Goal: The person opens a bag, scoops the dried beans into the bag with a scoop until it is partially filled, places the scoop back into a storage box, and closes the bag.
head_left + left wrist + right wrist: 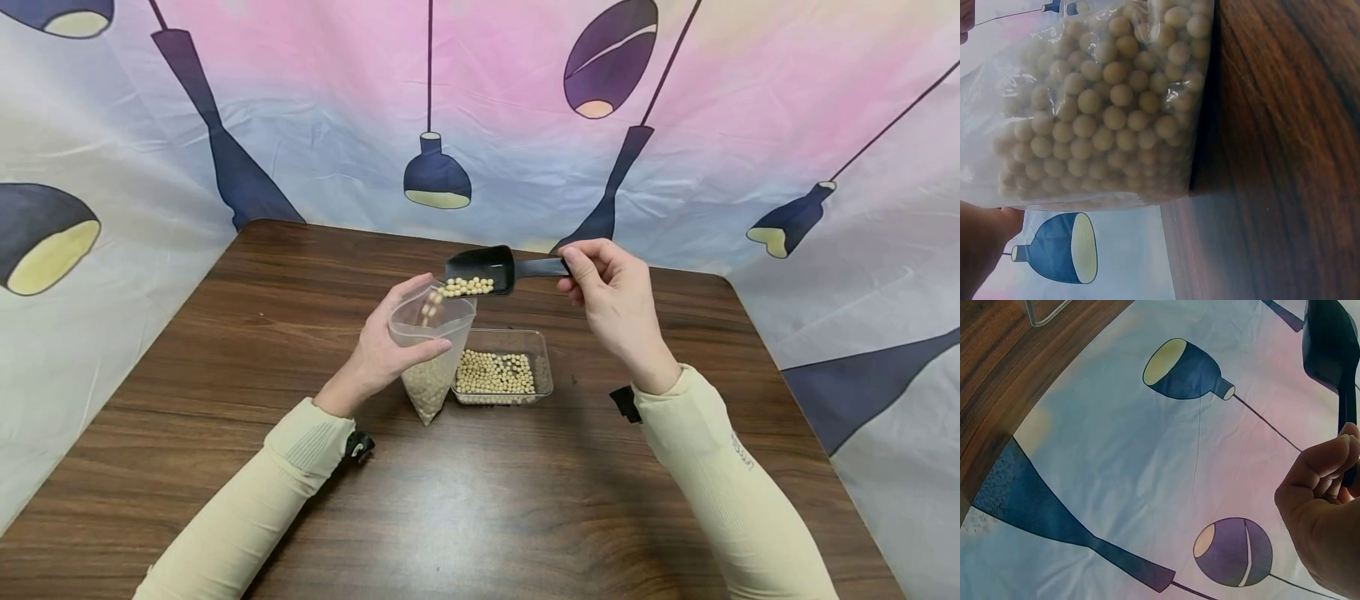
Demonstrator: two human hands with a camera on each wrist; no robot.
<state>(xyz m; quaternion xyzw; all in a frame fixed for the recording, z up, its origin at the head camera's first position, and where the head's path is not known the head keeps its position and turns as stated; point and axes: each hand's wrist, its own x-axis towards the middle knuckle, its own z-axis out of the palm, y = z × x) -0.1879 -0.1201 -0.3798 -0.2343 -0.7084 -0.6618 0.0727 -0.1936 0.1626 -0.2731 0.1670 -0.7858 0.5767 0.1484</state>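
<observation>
My right hand (617, 293) pinches the handle of a black scoop (498, 265), tilted over the mouth of a clear plastic bag (457, 354). Round pale-yellow beans (468, 287) lie in the scoop, and some tumble from its lip into the bag. Around the upper part of the bag, my left hand (382, 346) grips it with the thumb across the near side. In the left wrist view the bag's lower part is packed with beans (1104, 119). The right wrist view shows the scoop's dark underside (1329, 347) above the right hand (1319, 494).
Just right of the bag stands a clear rectangular container (546, 367) with a layer of the same beans. All rests on a dark wooden table (480, 508). A cloth backdrop (337, 108) printed with lamps hangs behind and at both sides.
</observation>
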